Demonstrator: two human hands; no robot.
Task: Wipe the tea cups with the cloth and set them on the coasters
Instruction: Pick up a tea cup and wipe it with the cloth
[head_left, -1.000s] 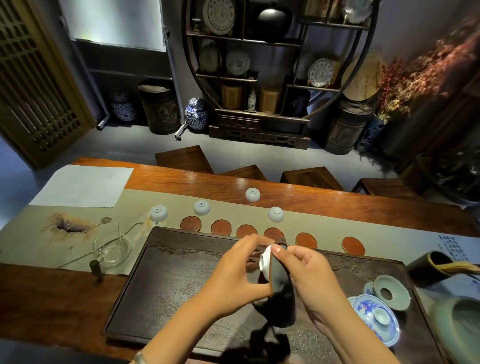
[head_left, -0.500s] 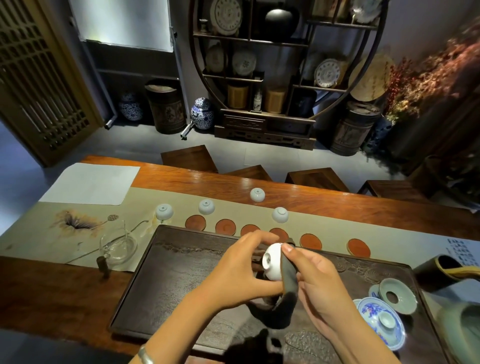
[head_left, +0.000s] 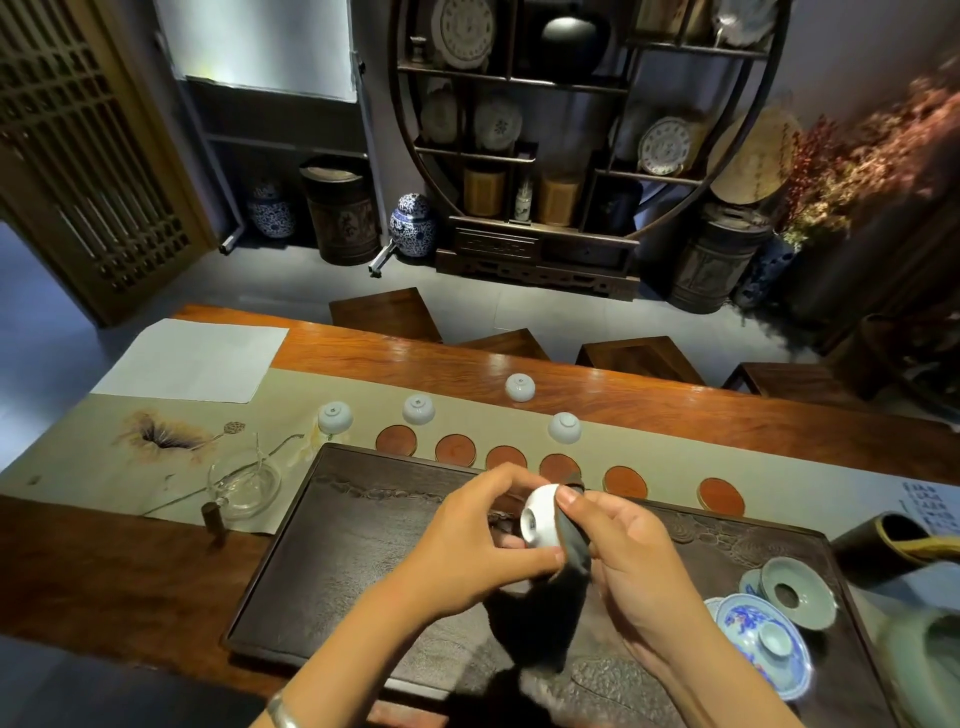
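Note:
A white tea cup (head_left: 540, 515) is held on its side above the dark tea tray (head_left: 363, 545), its foot turned left towards me. My left hand (head_left: 483, 535) grips the cup from the left. My right hand (head_left: 631, 561) presses a dark cloth (head_left: 540, 608) against the cup's right side, and the cloth hangs down below. Several round brown coasters (head_left: 455, 450) lie bare in a row just beyond the tray. Several white cups (head_left: 418, 409) stand upside down behind the coasters, on the runner and the wooden table.
A glass pitcher (head_left: 244, 486) stands left of the tray. A blue-and-white lidded bowl (head_left: 763, 642) and a pale green strainer (head_left: 797, 592) sit on the tray's right end. A green vessel (head_left: 930, 660) is at the far right. Wooden stools (head_left: 636, 358) line the table's far side.
The cup has turned in my hands, from rim edge-on to foot facing me, with the cloth sliding round its side. Both hands stay over the tray.

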